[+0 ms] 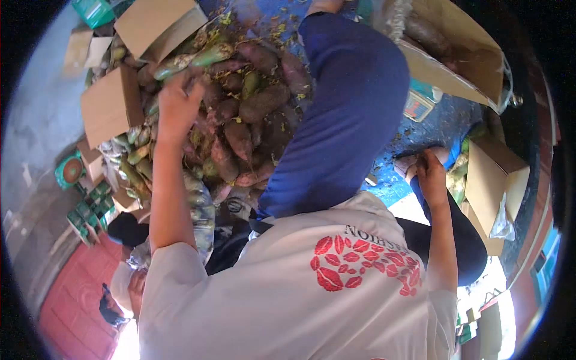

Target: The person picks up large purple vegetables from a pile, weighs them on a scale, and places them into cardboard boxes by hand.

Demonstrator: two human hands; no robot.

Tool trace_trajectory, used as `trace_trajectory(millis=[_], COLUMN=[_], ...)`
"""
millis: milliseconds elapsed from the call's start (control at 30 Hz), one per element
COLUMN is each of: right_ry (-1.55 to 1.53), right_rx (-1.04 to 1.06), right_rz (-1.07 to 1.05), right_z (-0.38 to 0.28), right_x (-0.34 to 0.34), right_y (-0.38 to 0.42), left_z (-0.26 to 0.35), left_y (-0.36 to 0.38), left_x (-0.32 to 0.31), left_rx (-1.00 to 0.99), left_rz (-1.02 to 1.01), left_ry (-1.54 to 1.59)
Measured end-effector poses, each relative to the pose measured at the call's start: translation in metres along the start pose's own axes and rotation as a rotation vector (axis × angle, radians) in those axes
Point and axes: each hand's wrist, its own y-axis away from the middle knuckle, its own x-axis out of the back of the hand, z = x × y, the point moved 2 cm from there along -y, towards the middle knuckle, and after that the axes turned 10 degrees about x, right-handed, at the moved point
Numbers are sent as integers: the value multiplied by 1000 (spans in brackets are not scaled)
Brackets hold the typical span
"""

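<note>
My left hand (179, 108) reaches over the left side of a heap of reddish-brown and purple tubers (264, 103). Its fingers are bent near the tubers, and whether they grip one is not clear. Just beyond it lies a green, elongated vegetable (213, 54). On the right, my right hand (431, 173) hangs low beside my foot (405, 165), fingers pointing up and partly bent; what they touch or hold cannot be made out.
Open cardboard boxes stand at the left (111, 107), upper right (480, 60) and right (489, 174). My blue-clad leg (351, 102) crosses the middle. A blue sheet (462, 120) lies underneath. Another person (123, 282) is at the lower left.
</note>
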Motion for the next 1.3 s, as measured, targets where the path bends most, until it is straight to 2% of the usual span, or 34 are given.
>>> trace_trajectory(millis=[33,167,267,367,433,500,533,567,700,767,833,967,1067,1167,1267,1300], right_ry=[2,11,41,110,105,36,47,56,71,100,94,62,68,68,19,-7], right_rx=[21,47,61,47,24,-11,-12,-12,26,23,1,-31,-47,-45,-17,-12], right_rz=[-37,-101,-64,-76,-104,-129,-141,-155,-150,-168,-170,-160,-177,-184,-138,-112], right_z=[-1,13,17,17,16,15,12,7,14,14,16,19,28,29,23,21], right_x=[-2,-15,-22,-25,-27,-28,-27,-24,-29,-29,-29,-29,-37,-37,-31,-31], right_y=[1,6,11,14,14,14,13,12,13,11,12,13,14,12,7,8], left_z=[-37,-86,-163,-151,-174,-200,-185,-169,-250,-257,-243,-144,-129,-141,-148,-120], left_y=[6,54,94,121,148,174,173,175,199,186,171,152,136,118,139,143], left_x=[-18,-41,-85,-100,-135,-167,-163,-153,-207,-211,-204,-172,-204,-238,-249,-238], left_rx=[-60,474,254,412,499,551,573,630,705,805,828,542,572,888,861,687], left_rz=[50,-350,-306,-344,-383,-365,-345,-193,-87,-97,-73,-6,-134,-83,-204,-287], left_ry=[-72,-310,-275,-29,-90,-281,-350,-313,-289,-219,-192,-294,-197,-111,72,50])
